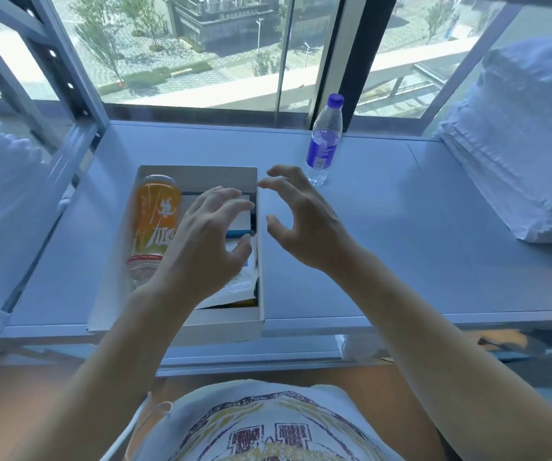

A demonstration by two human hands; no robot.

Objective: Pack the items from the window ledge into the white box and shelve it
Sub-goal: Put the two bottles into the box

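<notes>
Our left hand [206, 241] hovers loose-fingered and empty over the white box [198, 322]; our right hand [304, 224], spread and empty, hangs beside its right wall. An orange can [154, 217] lies inside, left; the water bottle [324, 141] stands near the ledge's [417, 234] back edge

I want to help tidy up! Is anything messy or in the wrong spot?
The water bottle stands alone on the ledge, outside the white box. Inside the box, the papers look crumpled.
</notes>
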